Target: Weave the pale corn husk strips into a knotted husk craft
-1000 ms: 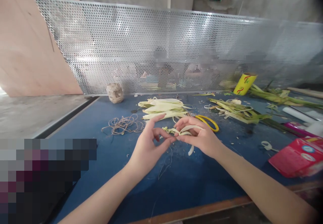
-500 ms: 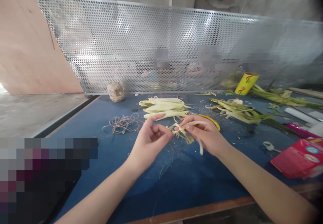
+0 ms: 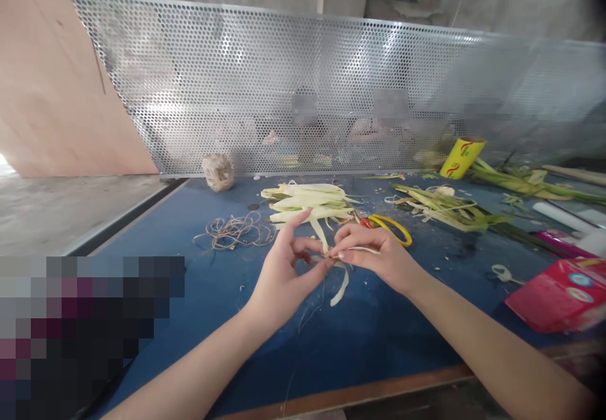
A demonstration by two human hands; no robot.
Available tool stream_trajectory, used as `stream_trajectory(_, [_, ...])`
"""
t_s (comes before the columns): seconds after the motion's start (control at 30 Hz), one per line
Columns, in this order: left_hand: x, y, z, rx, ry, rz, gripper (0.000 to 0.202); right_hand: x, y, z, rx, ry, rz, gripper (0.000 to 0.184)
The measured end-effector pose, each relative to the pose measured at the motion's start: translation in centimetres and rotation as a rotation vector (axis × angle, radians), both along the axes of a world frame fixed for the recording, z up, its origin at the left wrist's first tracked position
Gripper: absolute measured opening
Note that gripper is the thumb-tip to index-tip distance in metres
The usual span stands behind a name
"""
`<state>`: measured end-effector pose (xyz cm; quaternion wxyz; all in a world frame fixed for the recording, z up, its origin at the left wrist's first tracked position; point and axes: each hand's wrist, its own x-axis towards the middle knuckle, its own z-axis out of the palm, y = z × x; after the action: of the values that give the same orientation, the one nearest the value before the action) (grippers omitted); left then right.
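Over the middle of the blue table, my left hand [image 3: 291,262] pinches a pale corn husk strip [image 3: 339,292] between thumb and fingers, with its index finger raised. My right hand [image 3: 381,252] meets it fingertip to fingertip, closed on the same strip. One end of the strip hangs down below the fingers; where they pinch, the fingers hide it. Just beyond lies a stack of pale green corn husks [image 3: 307,199]. Scissors with yellow handles [image 3: 395,230] lie behind my right hand, partly hidden by it.
A tangle of thin cord [image 3: 231,230] lies left of the hands, a ball of twine [image 3: 218,172] behind it. Green husk leaves [image 3: 449,208], a yellow roll [image 3: 463,158] and a red bag [image 3: 558,295] are on the right. A perforated metal screen [image 3: 265,85] closes the far edge.
Both hands have come closer together and slightly lower. The strip has turned, its free end now hanging beneath the fingers. More of the yellow-handled scissors shows.
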<state>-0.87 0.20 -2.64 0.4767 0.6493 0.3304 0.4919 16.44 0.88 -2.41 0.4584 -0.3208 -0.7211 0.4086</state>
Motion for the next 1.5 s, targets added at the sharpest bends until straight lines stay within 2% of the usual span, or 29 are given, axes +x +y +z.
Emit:
stream_trajectory(0.1, [-0.1, -0.1, -0.1, 0.096, 0.098, -0.019, 0.067, 0.3, 0.1, 0.1, -0.016, -0.025, -0.003, 0.011])
stream_trajectory(0.23, [-0.2, -0.1, -0.1, 0.197, 0.193, -0.014, 0.068, 0.4, 0.2, 0.2, 0.032, -0.038, -0.110, 0.011])
stream_trajectory(0.37, [-0.3, 0.0, -0.2, 0.287, 0.264, 0.056, 0.076, 0.0, 0.5, -0.1, -0.066, -0.029, -0.142, 0.011])
stream_trajectory(0.47, [-0.4, 0.1, -0.4, 0.318, 0.293, 0.075, 0.081, -0.3, 0.4, -0.4, -0.161, -0.002, -0.100, 0.016])
stream_trajectory(0.57, [-0.7, 0.2, -0.5, 0.336, 0.301, 0.126, 0.079, -0.4, 0.3, -0.7, -0.212, 0.006, 0.017, 0.035])
stream_trajectory(0.63, [-0.8, 0.3, -0.5, 0.344, 0.295, 0.161, 0.077, -0.4, 0.3, -0.7, -0.225, -0.050, 0.071, 0.042])
stream_trajectory(0.7, [-0.9, 0.3, -0.3, 0.332, 0.272, 0.168, 0.075, -0.2, 0.3, -0.6, -0.209, -0.101, 0.059, 0.038])
stream_trajectory(0.8, [-1.0, 0.4, -0.1, 0.283, 0.227, 0.163, 0.076, 0.1, 0.2, -0.1, -0.182, -0.109, 0.039, 0.017])
stream_trajectory(0.87, [-1.1, 0.4, 0.0, 0.265, 0.208, 0.166, 0.078, 0.3, 0.1, 0.2, -0.176, -0.125, 0.056, 0.010])
stream_trajectory(1.1, [-1.0, 0.4, 0.1, 0.246, 0.189, 0.135, 0.076, 0.4, 0.1, 0.5, -0.151, -0.210, 0.049, 0.013])
stream_trajectory(1.2, [-0.8, 0.2, 0.4, 0.159, 0.106, 0.106, 0.078, 0.7, 0.2, 0.7, -0.151, -0.172, 0.012, 0.017])
stream_trajectory(1.33, [-0.5, 0.0, 1.0, 0.021, -0.026, 0.048, 0.078, 1.1, 0.2, 0.8, -0.140, -0.140, 0.033, 0.020])
stream_trajectory(1.5, [-0.5, 0.0, 1.4, -0.052, -0.103, 0.034, 0.078, 1.4, 0.3, 0.9, -0.163, -0.135, 0.017, 0.018])
